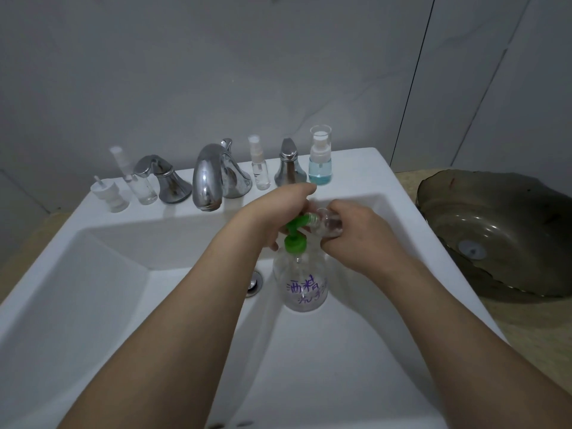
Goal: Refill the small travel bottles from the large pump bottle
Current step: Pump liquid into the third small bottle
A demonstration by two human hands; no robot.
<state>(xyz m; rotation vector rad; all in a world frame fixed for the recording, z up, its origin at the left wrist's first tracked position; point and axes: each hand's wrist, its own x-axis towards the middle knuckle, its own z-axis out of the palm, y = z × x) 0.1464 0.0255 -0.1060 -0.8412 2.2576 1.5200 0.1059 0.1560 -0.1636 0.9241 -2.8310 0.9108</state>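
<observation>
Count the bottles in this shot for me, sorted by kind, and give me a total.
Large pump bottle, green pump, in the sink: 1
Small clear bottle held at the pump spout: 1
Clear spray bottles on the ledge: 2
Bottle with blue liquid: 1
Total: 5

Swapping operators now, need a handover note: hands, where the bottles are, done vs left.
Left hand: on the green pump head of the large pump bottle, which stands in the sink.
Right hand: holds a small clear bottle at the nozzle.
Done: cannot tell how full it is.
Left: on the ledge wait a blue-liquid bottle, a spray bottle by the tap, another at far left and a loose cap.
</observation>
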